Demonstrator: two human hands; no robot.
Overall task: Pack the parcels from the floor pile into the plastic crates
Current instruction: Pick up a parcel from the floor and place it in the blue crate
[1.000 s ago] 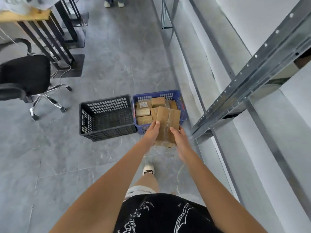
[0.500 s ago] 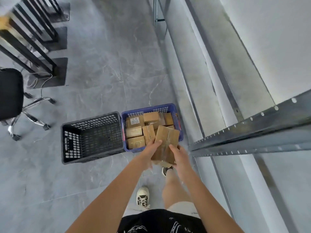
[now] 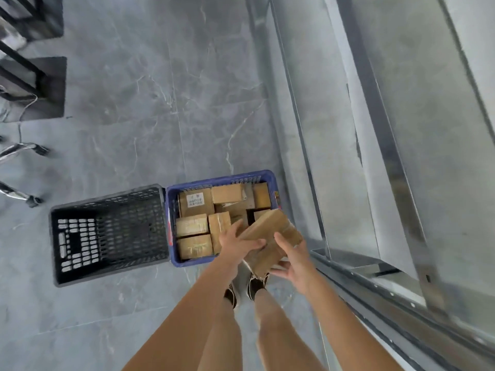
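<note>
A blue plastic crate [image 3: 222,180] stands on the grey floor with several brown cardboard parcels [image 3: 195,202] packed inside. Left of it, touching its side, stands a black plastic crate [image 3: 107,277] with nothing visible inside. Above the blue crate's near right corner I hold a brown taped parcel [image 3: 270,231], tilted. My left hand [image 3: 235,242] grips its left side with the thumb across the top. My right hand [image 3: 294,261] supports its right and lower side with fingers spread. The floor pile is out of view.
A metal shelving rail [image 3: 375,285] runs along the right, close to my right arm. Chair wheels [image 3: 32,200] and black table legs [image 3: 32,84] stand at the far left. My two feet [image 3: 251,287] are just before the blue crate.
I have stepped closer to the blue crate and the view tips further down. The parcel has tilted and now hangs over the crate's near right corner, still in both hands.
</note>
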